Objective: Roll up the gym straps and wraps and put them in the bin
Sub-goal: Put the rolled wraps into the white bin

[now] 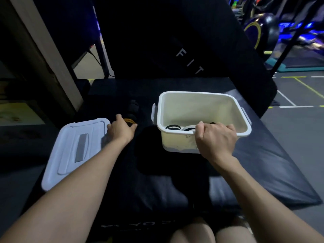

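Where the left hand (pixel 121 129) reaches forward past the lid (pixel 77 149), its grip curls over a dark strap (pixel 129 121) with a yellow-orange band, which lies on the black mat (pixel 263 163) between the lid and the bin (pixel 203 123). More dark strap material trails away behind it, too dim to make out. The bin, a cream tub with side latches, stands upright on the mat to the right of the strap. Inside it, against the near wall, lie rolled wraps (pixel 182 128), black-and-white coils side by side. The right hand (pixel 214 137) is at the bin's near rim, fingers curled over the edge in a closed grip on the rim. The lid, pale with a grey panel, lies flat at the mat's left edge, just beside the left hand. An upright black pad (pixel 189 64) with pale letters rises behind the mat. Bare knees show at the bottom edge. Gym machines with blue lights stand far right, blurred.
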